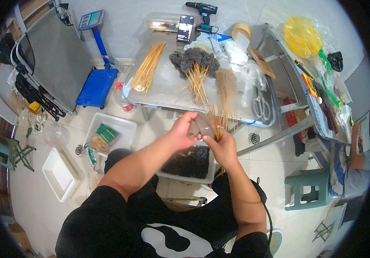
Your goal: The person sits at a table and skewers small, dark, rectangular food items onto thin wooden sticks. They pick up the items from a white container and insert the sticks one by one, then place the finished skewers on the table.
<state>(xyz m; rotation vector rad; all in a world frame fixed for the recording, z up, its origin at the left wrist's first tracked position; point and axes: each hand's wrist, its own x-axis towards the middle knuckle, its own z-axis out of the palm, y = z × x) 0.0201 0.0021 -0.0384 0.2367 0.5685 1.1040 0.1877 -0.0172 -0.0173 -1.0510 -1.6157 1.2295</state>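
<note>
My left hand (185, 130) grips a glossy, translucent grey-brown sheet (204, 124) that looks like food; its exact kind is unclear. Bamboo skewers (217, 127) stand in a bunch in my right hand (223, 146), whose thumb meets the sheet's lower edge. Below both hands, a white plastic tub (185, 180) holds a dark, wet-looking mass (188, 164). Just beyond, on the metal table (172, 93), dark grey ruffled pieces (193, 59) lie in a pile on skewers. Brownish pieces on more skewers (226, 84) lie beside them, partly blurred.
Loose bamboo skewers (149, 66) lie at the table's left, steel-grey scissors (261, 108) at its right edge. Behind are a phone (185, 28) and cordless drill (204, 13). A blue platform scale (97, 85), bottle (123, 96) and white tub (131, 129) stand leftward; a green stool (307, 188) stands right.
</note>
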